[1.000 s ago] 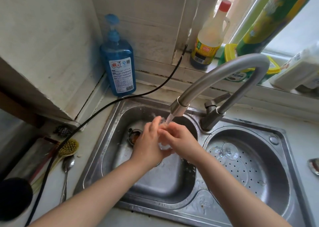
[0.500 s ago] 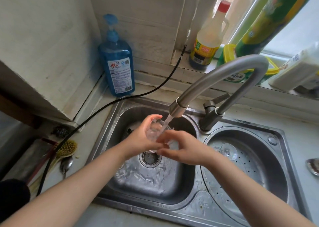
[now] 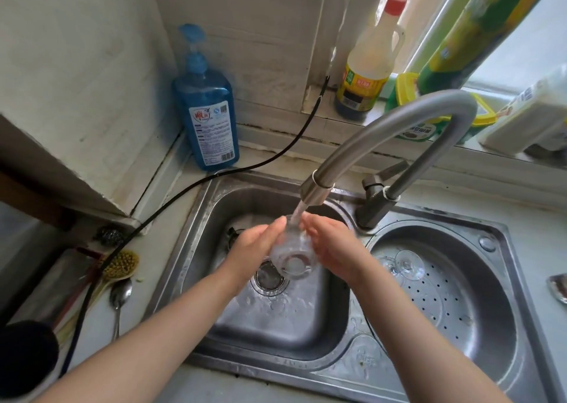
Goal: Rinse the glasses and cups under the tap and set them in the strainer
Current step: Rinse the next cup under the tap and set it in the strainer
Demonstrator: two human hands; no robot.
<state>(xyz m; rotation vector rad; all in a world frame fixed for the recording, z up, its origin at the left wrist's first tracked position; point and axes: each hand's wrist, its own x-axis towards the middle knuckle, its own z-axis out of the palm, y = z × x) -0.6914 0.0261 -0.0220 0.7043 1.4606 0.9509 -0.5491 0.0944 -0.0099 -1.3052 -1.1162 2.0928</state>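
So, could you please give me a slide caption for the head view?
Both hands hold a glass under the running tap; another glass lies in the strainer.

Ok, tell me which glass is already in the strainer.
The stemmed glass, lying in the strainer; the other glass is held under the tap.
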